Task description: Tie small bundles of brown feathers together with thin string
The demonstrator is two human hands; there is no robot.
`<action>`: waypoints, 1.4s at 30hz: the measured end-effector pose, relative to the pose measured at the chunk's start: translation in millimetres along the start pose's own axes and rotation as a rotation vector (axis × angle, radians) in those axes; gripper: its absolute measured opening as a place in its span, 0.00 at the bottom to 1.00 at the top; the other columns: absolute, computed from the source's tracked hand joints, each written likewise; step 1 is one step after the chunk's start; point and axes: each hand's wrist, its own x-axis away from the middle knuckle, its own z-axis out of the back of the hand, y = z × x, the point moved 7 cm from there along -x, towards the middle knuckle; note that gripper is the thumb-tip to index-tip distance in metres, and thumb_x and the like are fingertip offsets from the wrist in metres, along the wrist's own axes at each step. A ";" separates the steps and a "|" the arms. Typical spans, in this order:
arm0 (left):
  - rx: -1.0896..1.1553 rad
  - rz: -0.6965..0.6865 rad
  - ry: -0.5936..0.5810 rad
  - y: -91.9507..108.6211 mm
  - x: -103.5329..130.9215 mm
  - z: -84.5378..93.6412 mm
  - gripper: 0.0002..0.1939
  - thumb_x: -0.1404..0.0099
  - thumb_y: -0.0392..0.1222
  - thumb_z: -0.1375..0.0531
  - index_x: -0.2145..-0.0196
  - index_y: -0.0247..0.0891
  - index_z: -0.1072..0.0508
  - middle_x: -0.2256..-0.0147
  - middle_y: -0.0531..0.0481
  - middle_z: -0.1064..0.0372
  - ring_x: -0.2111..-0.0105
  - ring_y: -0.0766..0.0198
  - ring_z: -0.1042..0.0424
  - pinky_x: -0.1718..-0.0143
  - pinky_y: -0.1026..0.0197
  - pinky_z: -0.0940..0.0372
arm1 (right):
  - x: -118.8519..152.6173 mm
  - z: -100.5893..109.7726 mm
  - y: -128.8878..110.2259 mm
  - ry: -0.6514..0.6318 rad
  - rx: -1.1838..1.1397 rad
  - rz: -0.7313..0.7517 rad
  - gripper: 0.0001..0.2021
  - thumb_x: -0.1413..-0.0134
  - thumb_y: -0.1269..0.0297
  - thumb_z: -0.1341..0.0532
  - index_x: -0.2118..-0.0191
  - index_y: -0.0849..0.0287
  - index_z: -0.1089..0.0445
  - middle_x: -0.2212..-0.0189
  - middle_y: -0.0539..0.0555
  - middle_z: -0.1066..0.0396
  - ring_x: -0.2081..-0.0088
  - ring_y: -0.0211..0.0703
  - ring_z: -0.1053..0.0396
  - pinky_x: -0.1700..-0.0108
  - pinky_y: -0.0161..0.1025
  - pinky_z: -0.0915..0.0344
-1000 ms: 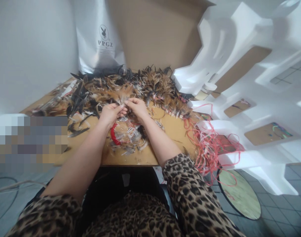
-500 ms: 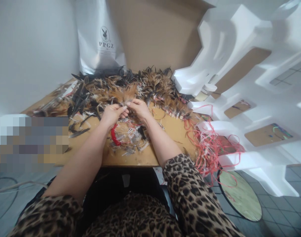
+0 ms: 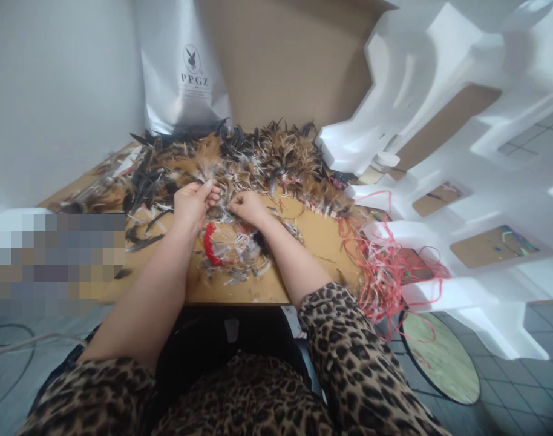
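Note:
My left hand [image 3: 192,203] pinches the base of a brown feather bunch [image 3: 208,151], which fans upward from the fingertips. A little to the right, my right hand [image 3: 249,208] is closed, its fingertips pressed together low over loose feathers; what they hold, if anything, is too small to make out. Below the hands, a curved red band [image 3: 210,245] lies on the table among feather scraps and clear bits [image 3: 238,248]. Behind them spreads a heap of brown and black feathers [image 3: 281,151].
White foam packing pieces [image 3: 440,242] stand along the right side. Tangled pink-red strings [image 3: 389,272] hang over the table [image 3: 322,233] edge there. A silver bag [image 3: 181,79] and a brown cardboard panel [image 3: 285,66] stand at the back. A round green-topped object [image 3: 440,357] is below right.
The hands have parted. My left hand has moved left and slightly up with the brown feather bunch, while my right hand has dropped a little lower.

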 end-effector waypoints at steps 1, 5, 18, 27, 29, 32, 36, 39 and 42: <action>0.000 -0.006 -0.008 -0.1 0.3 -0.7 0.08 0.48 0.40 0.37 0.74 0.32 0.28 0.77 0.50 0.30 0.82 0.75 0.35 0.82 0.73 0.43 | 1.8 -3.6 -2.5 -0.016 0.068 -0.006 0.08 0.57 0.60 0.40 0.76 0.60 0.28 0.78 0.50 0.31 0.75 0.36 0.38 0.69 0.33 0.45; -0.007 0.007 0.000 -1.3 0.8 -0.6 0.08 0.48 0.41 0.37 0.74 0.32 0.28 0.77 0.49 0.29 0.82 0.75 0.35 0.82 0.72 0.43 | 5.2 -12.0 -6.5 -0.019 0.250 -0.040 0.06 0.56 0.62 0.40 0.75 0.58 0.28 0.74 0.55 0.29 0.70 0.40 0.35 0.67 0.35 0.45; 0.128 0.224 -0.097 -18.0 4.2 -8.0 0.06 0.47 0.35 0.37 0.72 0.29 0.28 0.75 0.46 0.28 0.80 0.74 0.32 0.82 0.75 0.40 | -4.3 5.1 8.2 -0.034 -1.033 -0.125 0.15 0.65 0.55 0.34 0.75 0.61 0.34 0.81 0.45 0.35 0.81 0.27 0.44 0.80 0.28 0.51; 0.169 0.372 -0.255 -28.3 12.8 -22.1 0.02 0.46 0.30 0.39 0.73 0.26 0.28 0.76 0.44 0.28 0.81 0.75 0.32 0.82 0.76 0.40 | -3.4 6.9 2.0 0.063 -0.975 -0.054 0.14 0.64 0.56 0.34 0.75 0.63 0.33 0.83 0.44 0.39 0.80 0.27 0.46 0.77 0.29 0.50; 0.138 0.346 -0.250 -28.7 11.5 -21.2 0.03 0.46 0.30 0.39 0.74 0.26 0.28 0.77 0.44 0.28 0.81 0.75 0.32 0.82 0.76 0.40 | -3.3 8.7 1.3 0.105 -0.943 -0.032 0.14 0.63 0.57 0.35 0.76 0.63 0.33 0.82 0.44 0.37 0.79 0.27 0.44 0.74 0.29 0.47; 0.076 0.307 -0.245 -29.9 10.0 -19.4 0.04 0.48 0.32 0.38 0.77 0.26 0.28 0.77 0.44 0.28 0.81 0.74 0.33 0.82 0.75 0.40 | -3.7 8.4 -0.4 0.131 -0.907 -0.015 0.13 0.62 0.58 0.35 0.76 0.64 0.32 0.80 0.45 0.35 0.77 0.28 0.42 0.72 0.29 0.44; -0.011 0.256 -0.230 -29.3 9.9 -17.2 0.05 0.49 0.33 0.37 0.77 0.27 0.28 0.79 0.45 0.29 0.82 0.73 0.33 0.81 0.73 0.40 | -3.1 8.7 -1.8 0.144 -0.889 -0.042 0.12 0.63 0.59 0.35 0.75 0.64 0.32 0.80 0.46 0.35 0.76 0.29 0.41 0.70 0.30 0.43; -0.094 0.194 -0.223 -27.5 8.9 -16.0 0.06 0.49 0.35 0.37 0.78 0.28 0.28 0.79 0.46 0.29 0.82 0.73 0.33 0.81 0.72 0.40 | -1.5 9.1 -2.2 0.121 -0.901 -0.076 0.13 0.62 0.58 0.35 0.75 0.64 0.32 0.81 0.45 0.36 0.78 0.29 0.42 0.72 0.30 0.44; -0.207 0.103 -0.249 -24.2 7.5 -16.8 0.08 0.50 0.38 0.37 0.78 0.29 0.27 0.79 0.45 0.29 0.83 0.72 0.33 0.81 0.70 0.39 | -0.7 8.4 -0.5 0.087 -0.915 -0.094 0.14 0.62 0.57 0.35 0.76 0.63 0.33 0.83 0.44 0.39 0.80 0.28 0.45 0.75 0.30 0.47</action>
